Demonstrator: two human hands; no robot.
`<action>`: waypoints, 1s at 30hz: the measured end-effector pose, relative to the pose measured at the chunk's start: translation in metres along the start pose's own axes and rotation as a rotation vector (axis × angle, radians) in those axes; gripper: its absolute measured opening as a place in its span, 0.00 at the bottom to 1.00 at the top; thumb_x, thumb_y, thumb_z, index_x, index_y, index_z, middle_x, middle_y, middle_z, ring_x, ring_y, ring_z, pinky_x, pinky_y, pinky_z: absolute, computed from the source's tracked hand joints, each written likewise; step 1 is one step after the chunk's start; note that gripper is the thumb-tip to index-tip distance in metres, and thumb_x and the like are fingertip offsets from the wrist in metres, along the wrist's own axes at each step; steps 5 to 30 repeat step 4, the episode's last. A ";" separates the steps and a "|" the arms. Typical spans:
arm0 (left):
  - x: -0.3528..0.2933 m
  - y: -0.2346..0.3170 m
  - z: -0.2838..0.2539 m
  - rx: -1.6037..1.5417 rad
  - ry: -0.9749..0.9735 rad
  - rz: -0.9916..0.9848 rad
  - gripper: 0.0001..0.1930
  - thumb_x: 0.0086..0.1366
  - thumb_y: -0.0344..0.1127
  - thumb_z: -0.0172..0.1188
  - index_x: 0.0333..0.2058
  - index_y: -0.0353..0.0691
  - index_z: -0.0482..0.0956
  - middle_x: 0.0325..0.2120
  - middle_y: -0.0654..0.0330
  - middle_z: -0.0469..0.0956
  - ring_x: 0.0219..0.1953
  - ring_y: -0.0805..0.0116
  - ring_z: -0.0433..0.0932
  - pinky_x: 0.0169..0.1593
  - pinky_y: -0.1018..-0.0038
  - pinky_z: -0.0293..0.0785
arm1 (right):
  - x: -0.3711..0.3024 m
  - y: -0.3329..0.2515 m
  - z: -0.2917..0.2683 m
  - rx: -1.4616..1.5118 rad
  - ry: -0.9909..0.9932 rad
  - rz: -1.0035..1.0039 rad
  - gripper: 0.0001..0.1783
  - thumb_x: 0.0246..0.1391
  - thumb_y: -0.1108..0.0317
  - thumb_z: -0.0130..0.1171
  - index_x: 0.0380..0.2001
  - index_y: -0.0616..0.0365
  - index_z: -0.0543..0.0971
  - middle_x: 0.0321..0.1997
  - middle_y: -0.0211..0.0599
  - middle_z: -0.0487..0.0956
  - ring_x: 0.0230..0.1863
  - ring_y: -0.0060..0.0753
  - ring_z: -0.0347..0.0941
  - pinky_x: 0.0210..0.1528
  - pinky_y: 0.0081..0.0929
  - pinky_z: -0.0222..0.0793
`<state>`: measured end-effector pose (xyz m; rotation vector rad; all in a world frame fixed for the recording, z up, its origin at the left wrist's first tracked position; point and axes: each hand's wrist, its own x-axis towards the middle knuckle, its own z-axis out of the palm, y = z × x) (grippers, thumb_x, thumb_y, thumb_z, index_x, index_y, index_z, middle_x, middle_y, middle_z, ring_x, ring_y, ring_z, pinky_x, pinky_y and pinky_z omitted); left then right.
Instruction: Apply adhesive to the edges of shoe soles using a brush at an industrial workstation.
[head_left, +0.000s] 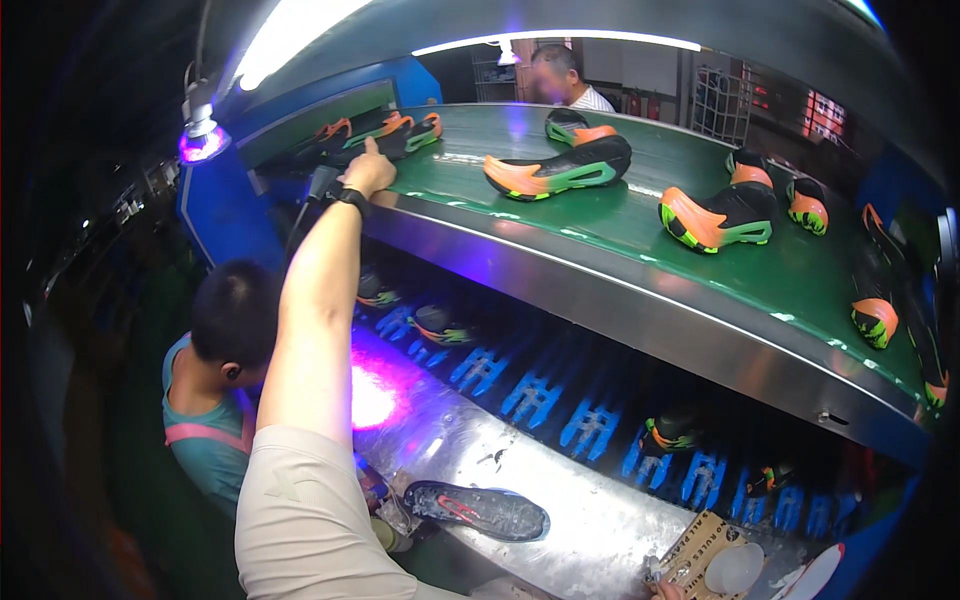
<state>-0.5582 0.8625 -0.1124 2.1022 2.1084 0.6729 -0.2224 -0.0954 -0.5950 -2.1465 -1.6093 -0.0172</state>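
Note:
My left hand point(372, 173), with a black watch on its wrist, reaches over the near edge of the upper green conveyor belt. One finger stretches up against a black, green and orange shoe point(388, 128) in a group at the far left. The other fingers are curled, their inner side hidden. At the lower edge, the fingers of what looks like my right hand point(668, 592) show beside a printed brown cardboard piece point(700, 550). Their grip is cut off. A white round cup point(735, 570) rests on the cardboard.
Several shoes, including an orange-toed one point(560, 168), lie along the green belt point(600, 225). Below, blue clamp-like holders point(530, 400) line a dark rack. A dark shoe sole point(478, 508) lies on the metal table point(590, 500). One person point(215, 400) sits left; another point(590, 98) stands beyond the belt.

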 end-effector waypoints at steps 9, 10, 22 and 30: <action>0.028 -0.012 0.012 0.111 0.067 0.070 0.33 0.69 0.41 0.48 0.72 0.45 0.57 0.62 0.39 0.73 0.65 0.40 0.71 0.66 0.45 0.65 | -0.084 0.043 0.055 -0.026 -0.063 -0.070 0.14 0.63 0.72 0.58 0.48 0.68 0.83 0.49 0.51 0.85 0.52 0.54 0.80 0.57 0.46 0.74; 0.028 -0.012 0.012 0.111 0.067 0.070 0.33 0.69 0.41 0.48 0.72 0.45 0.57 0.62 0.39 0.73 0.65 0.40 0.71 0.66 0.45 0.65 | -0.084 0.043 0.055 -0.026 -0.063 -0.070 0.14 0.63 0.72 0.58 0.48 0.68 0.83 0.49 0.51 0.85 0.52 0.54 0.80 0.57 0.46 0.74; 0.028 -0.012 0.012 0.111 0.067 0.070 0.33 0.69 0.41 0.48 0.72 0.45 0.57 0.62 0.39 0.73 0.65 0.40 0.71 0.66 0.45 0.65 | -0.084 0.043 0.055 -0.026 -0.063 -0.070 0.14 0.63 0.72 0.58 0.48 0.68 0.83 0.49 0.51 0.85 0.52 0.54 0.80 0.57 0.46 0.74; 0.028 -0.012 0.012 0.111 0.067 0.070 0.33 0.69 0.41 0.48 0.72 0.45 0.57 0.62 0.39 0.73 0.65 0.40 0.71 0.66 0.45 0.65 | -0.084 0.043 0.055 -0.026 -0.063 -0.070 0.14 0.63 0.72 0.58 0.48 0.68 0.83 0.49 0.51 0.85 0.52 0.54 0.80 0.57 0.46 0.74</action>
